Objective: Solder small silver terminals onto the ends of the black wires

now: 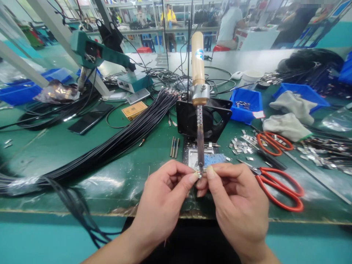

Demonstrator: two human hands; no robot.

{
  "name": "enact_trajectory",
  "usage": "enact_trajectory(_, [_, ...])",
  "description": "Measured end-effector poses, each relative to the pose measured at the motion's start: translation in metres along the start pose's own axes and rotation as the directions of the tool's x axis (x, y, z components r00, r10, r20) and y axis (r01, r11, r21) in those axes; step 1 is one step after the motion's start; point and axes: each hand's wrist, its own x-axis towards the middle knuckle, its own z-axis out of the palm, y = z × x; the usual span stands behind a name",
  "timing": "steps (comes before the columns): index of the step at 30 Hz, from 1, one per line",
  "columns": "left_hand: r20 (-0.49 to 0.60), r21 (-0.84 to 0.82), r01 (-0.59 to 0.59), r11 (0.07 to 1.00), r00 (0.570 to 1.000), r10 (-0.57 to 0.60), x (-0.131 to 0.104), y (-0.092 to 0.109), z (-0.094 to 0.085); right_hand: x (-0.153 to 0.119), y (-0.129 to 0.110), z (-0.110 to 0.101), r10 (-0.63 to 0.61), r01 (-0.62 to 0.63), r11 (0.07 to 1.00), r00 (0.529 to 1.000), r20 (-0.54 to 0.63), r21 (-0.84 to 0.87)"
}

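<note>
An upright soldering iron with a wooden handle hangs tip down in front of me. My left hand pinches thumb against fingers just left of the tip. On the other side, my right hand makes a similar pinch, close to the tip. A tiny shiny metal piece shows between the fingertips, right under the iron; the fingers hide most of it. Behind the hands are a blue sponge and a metal tray. A black fan stands behind the iron.
A thick bundle of black cables runs across the left. Red-handled scissors, a second red-handled tool, loose metal connectors and a blue bin lie right. A phone and yellow box sit left.
</note>
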Motion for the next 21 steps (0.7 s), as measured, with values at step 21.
enact_trajectory(21, [0.003, 0.027, 0.001, 1.000, 1.000, -0.001, -0.0004, 0.0011, -0.0002, 0.0014, 0.0000, 0.0010, -0.002, 0.002, 1.000, 1.000, -0.002, 0.007])
